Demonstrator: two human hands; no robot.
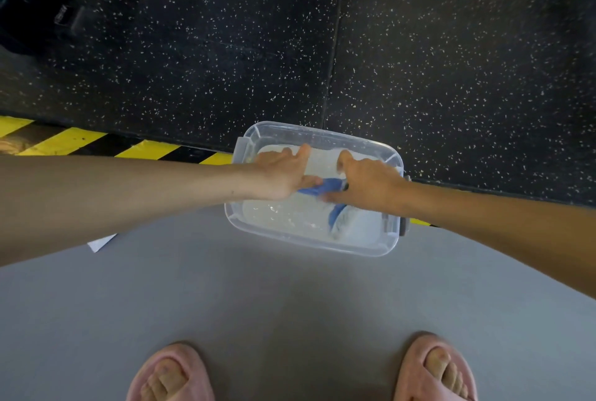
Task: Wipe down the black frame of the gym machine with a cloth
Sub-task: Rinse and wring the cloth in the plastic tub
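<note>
In a clear tub (322,247), cloudy water (287,218), a blue cloth (326,187), left grip (280,174) and right grip (367,182) both clutching it

Clear plastic tub (322,137) at centre, on floor, straddling edge between two floor surfaces; cloudy water (290,216) inside; grey latch (403,226) on its 3 o'clock end. Black speckled rubber flooring (451,61) fills 12 o'clock half, seam (335,45) running down toward tub. Yellow-black hazard stripe (80,140) from 9 o'clock edge to tub. Smooth grey floor (290,303) at 6 o'clock. Pink slippers on bare feet: one (180,352) at 7 o'clock, other (416,355) at 5 o'clock. White paper scrap (100,243) at 8 o'clock
</note>
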